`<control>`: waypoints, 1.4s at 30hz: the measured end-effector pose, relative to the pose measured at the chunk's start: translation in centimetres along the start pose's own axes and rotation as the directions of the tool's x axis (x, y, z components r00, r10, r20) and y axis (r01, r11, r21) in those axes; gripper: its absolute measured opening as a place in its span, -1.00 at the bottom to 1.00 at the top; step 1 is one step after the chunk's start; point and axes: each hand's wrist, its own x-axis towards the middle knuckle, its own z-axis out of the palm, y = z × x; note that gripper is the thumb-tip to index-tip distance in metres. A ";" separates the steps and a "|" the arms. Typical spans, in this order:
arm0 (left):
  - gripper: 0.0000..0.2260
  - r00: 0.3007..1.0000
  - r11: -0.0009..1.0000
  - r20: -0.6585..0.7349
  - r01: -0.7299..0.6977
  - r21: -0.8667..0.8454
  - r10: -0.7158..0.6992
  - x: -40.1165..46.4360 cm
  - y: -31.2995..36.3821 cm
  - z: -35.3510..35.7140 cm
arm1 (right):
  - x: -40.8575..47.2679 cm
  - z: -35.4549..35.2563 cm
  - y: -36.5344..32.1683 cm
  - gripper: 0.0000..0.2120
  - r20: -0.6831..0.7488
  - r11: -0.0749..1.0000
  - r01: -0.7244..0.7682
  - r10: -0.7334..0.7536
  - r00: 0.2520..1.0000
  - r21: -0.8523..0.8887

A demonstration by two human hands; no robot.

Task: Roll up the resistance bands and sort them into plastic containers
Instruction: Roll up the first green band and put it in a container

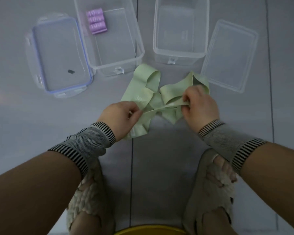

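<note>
A loose heap of pale green resistance bands lies on the grey floor in front of me. My left hand pinches one end of a green band, and my right hand pinches its other end, so the band stretches taut between them above the heap. Behind it stand two clear plastic containers. The left container holds three rolled purple bands in its far left corner. The right container has nothing visible inside.
A blue-rimmed lid lies left of the left container, and a plain clear lid lies right of the right container. My two feet in fuzzy slippers rest on the floor near me. A yellow edge shows at the bottom.
</note>
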 end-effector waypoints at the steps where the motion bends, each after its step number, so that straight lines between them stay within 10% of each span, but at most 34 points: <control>1: -0.87 1.000 1.000 -0.016 -0.001 0.000 0.001 0.0 0.1 0.2 | -0.2 -0.3 0.7 -0.85 0.007 1.000 -0.017 0.018 1.000 -0.021; 7: -0.77 0.999 0.998 0.031 0.003 0.069 -0.005 1.0 0.6 0.7 | -1.9 -0.1 1.8 -0.67 0.364 0.980 0.156 -0.102 0.926 -0.121; 19: -0.08 0.992 0.977 0.062 0.096 0.190 -0.109 3.4 1.5 0.5 | 0.8 -0.5 -1.7 -0.71 0.126 0.998 -0.024 0.017 0.992 0.051; 32: -0.64 0.982 0.999 -0.188 -0.004 0.034 0.010 1.5 -1.7 -0.9 | 4.8 3.4 -5.5 -0.66 0.222 0.978 -0.157 0.184 0.958 -0.135; 42: -0.66 0.954 0.996 -0.295 -0.074 -0.045 0.057 1.2 -2.6 -2.5 | 4.9 2.1 -9.2 -0.84 0.083 0.962 0.133 -0.156 0.984 0.239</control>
